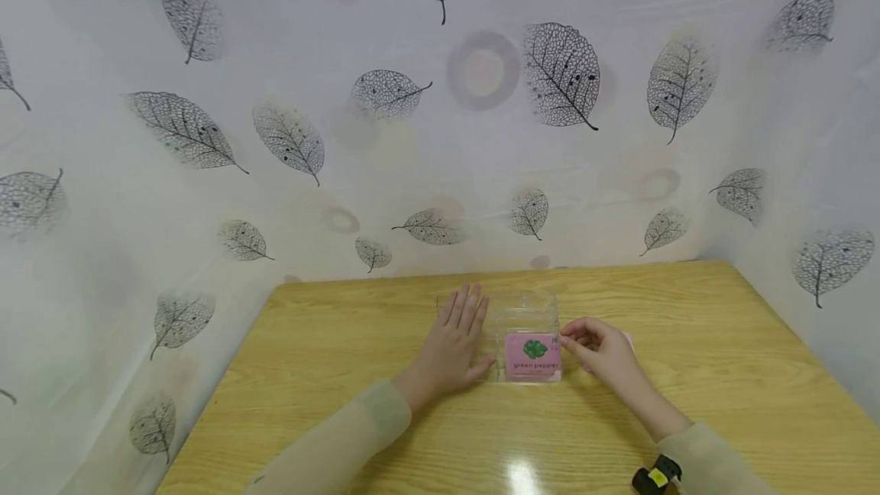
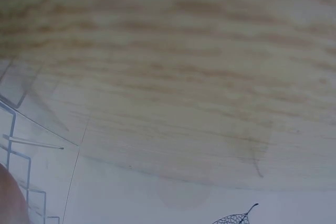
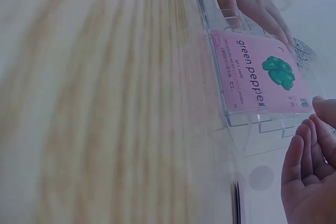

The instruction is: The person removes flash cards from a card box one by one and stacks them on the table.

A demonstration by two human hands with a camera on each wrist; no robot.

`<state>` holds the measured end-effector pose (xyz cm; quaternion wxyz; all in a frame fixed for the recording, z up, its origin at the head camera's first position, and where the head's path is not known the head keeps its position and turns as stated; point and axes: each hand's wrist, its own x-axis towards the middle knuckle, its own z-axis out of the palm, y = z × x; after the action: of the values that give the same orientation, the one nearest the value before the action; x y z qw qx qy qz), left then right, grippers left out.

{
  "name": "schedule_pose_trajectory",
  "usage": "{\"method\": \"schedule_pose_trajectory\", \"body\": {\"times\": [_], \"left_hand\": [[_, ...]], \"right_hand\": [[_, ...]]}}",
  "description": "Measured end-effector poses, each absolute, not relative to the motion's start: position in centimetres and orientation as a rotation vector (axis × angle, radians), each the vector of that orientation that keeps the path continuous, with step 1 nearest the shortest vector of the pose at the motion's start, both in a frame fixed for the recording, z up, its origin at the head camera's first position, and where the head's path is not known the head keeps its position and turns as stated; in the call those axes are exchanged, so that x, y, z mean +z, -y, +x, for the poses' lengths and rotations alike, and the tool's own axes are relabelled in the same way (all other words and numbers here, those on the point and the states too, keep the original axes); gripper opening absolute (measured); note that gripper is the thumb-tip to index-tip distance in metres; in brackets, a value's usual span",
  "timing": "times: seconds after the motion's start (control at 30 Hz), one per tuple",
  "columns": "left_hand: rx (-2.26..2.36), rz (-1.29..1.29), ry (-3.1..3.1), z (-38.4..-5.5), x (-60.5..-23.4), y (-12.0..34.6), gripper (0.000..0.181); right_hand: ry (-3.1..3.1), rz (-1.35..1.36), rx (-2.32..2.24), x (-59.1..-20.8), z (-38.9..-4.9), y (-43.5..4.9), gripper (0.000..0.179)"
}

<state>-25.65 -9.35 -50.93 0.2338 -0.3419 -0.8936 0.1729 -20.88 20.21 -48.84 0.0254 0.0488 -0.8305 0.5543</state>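
Note:
A pink card (image 1: 532, 357) printed "green pepper" with a green pepper picture stands at the front of a clear plastic holder (image 1: 525, 319) on the table. My left hand (image 1: 454, 346) lies flat over the holder's left part, fingers straight and pointing away. With curled fingers, my right hand (image 1: 601, 350) pinches the card at its upper right corner. In the right wrist view, the thumb and fingertips of this hand (image 3: 315, 156) meet at that corner. Another pink piece (image 1: 629, 339) shows partly from behind the right hand.
The wooden table (image 1: 309, 403) has a wall covering (image 1: 440, 136) with leaf prints behind and beside it. Thin edges of a flat stack (image 3: 238, 203) show low in the right wrist view. A black band (image 1: 656, 475) sits at the right sleeve.

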Motion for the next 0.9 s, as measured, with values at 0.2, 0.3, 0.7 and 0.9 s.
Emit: {"method": "schedule_pose_trajectory", "body": {"times": [0.2,0.3,0.7,0.9], "left_hand": [[0.480,-0.938,2.458,-25.59,-50.87,9.33,0.101],[0.481,-0.936,2.454,-25.60,-50.85,9.30,0.100],[0.454,-0.938,2.501,-25.56,-50.82,9.19,0.100],[0.464,-0.936,2.518,-25.54,-50.77,9.16,0.100]], "right_hand": [[2.584,0.145,1.691,-49.11,-21.05,-20.17,0.018],[2.581,0.159,1.670,-49.26,-21.11,-20.13,0.017],[2.620,0.171,1.613,-49.39,-21.17,-19.77,0.018],[2.627,0.174,1.584,-49.43,-21.24,-19.70,0.016]]}}
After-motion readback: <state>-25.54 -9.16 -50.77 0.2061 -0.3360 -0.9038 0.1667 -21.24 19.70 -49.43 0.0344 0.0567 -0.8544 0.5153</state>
